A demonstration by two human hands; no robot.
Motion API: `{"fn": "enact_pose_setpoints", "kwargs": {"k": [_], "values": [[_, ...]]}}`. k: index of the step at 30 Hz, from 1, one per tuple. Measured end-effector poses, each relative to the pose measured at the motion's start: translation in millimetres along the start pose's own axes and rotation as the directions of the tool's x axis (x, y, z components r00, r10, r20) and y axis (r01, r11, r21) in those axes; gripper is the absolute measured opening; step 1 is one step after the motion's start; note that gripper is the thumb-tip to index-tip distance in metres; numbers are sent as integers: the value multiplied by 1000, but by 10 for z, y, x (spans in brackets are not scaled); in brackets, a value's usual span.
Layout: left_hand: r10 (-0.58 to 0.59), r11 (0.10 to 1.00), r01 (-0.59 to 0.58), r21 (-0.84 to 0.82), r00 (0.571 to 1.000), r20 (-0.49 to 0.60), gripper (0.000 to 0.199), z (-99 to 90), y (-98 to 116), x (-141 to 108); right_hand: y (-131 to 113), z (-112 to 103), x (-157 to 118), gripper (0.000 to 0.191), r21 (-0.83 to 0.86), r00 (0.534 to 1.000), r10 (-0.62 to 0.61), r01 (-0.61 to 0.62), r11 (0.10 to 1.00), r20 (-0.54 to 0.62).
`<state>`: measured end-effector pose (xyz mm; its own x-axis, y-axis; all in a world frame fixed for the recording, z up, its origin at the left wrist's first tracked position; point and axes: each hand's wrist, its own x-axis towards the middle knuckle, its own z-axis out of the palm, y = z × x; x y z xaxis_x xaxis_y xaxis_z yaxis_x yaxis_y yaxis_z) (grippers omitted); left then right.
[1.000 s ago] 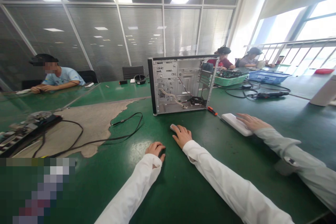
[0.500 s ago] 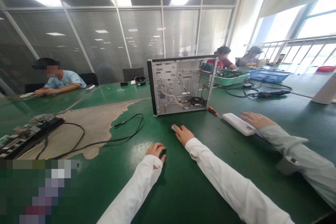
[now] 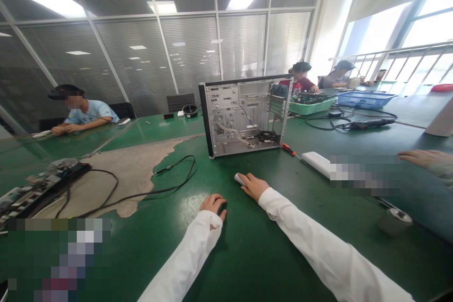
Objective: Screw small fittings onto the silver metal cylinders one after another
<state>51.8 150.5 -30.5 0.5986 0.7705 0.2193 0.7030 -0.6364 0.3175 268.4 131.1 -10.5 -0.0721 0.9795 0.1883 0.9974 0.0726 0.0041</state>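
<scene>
My left hand (image 3: 213, 204) rests on the green table with its fingers loosely bent, the thumb apart and nothing seen in it. To its right, my right hand (image 3: 255, 187) has its fingers over a small silver-white object (image 3: 239, 179) lying at the fingertips; my palm hides part of it. Beyond both hands stands an open computer case (image 3: 247, 118), its side panel off, with loose wires and a black fan (image 3: 267, 136) inside. An orange-handled screwdriver (image 3: 289, 149) lies at the case's right corner, apart from my hands.
A white box (image 3: 316, 163), a grey cup-like object (image 3: 395, 222) and another person's hand (image 3: 423, 156) are at right. Black cable (image 3: 141, 193) and circuit boards (image 3: 42, 179) lie left. Green (image 3: 311, 105) and blue baskets (image 3: 366, 99) stand behind. Other people sit around the table.
The other person's hand at the right has drawn away from the white box, further right. My hands keep nearly the same pose; the view has shifted slightly.
</scene>
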Motion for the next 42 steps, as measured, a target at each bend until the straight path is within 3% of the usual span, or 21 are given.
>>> {"fn": "enact_pose_setpoints", "kwargs": {"k": [9,24,31,42], "values": [[9,1000,-9,17,1000,22,34,-7,-7,2,142,2,-84,48,-116,998,14,-7,993,59],[-16,1000,16,-6,1000,0,31,-19,27,-9,462,-27,-241,48,-76,976,176,-167,983,126],[0,1000,0,6,1000,-9,31,-6,9,-10,878,-30,-311,46,-64,909,367,-362,930,196],[10,1000,-10,0,1000,-14,31,-2,9,-8,1620,-14,-585,44,-74,794,579,-576,814,185]]}}
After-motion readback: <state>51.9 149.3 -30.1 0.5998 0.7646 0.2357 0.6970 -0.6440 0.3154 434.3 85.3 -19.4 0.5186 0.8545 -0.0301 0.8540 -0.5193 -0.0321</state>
